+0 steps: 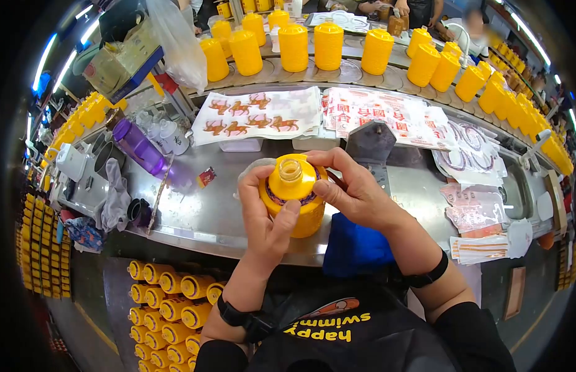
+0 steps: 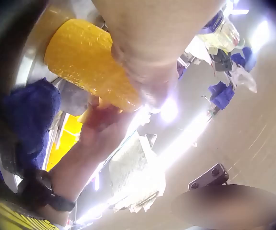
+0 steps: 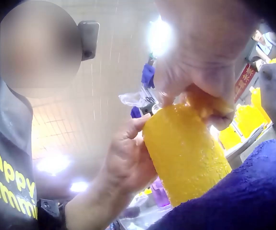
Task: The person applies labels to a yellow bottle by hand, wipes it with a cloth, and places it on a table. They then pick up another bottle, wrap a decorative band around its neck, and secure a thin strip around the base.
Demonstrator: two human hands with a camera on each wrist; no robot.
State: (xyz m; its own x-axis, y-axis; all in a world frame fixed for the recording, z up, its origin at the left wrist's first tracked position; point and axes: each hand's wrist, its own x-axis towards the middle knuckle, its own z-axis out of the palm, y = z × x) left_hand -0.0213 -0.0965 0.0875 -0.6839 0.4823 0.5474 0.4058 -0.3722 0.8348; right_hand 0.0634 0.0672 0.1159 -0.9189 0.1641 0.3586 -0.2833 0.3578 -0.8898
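A yellow bottle (image 1: 307,218) with a bare round neck and a dark patterned ring round its shoulder stands upright at the metal table's front edge. The left hand (image 1: 267,217) grips its left side, thumb on the shoulder. On the other side the right hand (image 1: 356,189) touches the shoulder with thumb and fingers at the ring. The right wrist view shows the textured side of the bottle (image 3: 186,153) between the left hand (image 3: 128,160) and the right hand (image 3: 200,72). In the left wrist view the bottle (image 2: 88,62) lies partly behind the left hand (image 2: 147,62).
A blue cloth (image 1: 357,247) lies right of the bottle. Printed sheets (image 1: 257,116), a grey block (image 1: 371,141) and a row of yellow bottles (image 1: 294,48) are behind. A purple bottle (image 1: 138,146) is at left; racked yellow bottles (image 1: 175,310) are below left.
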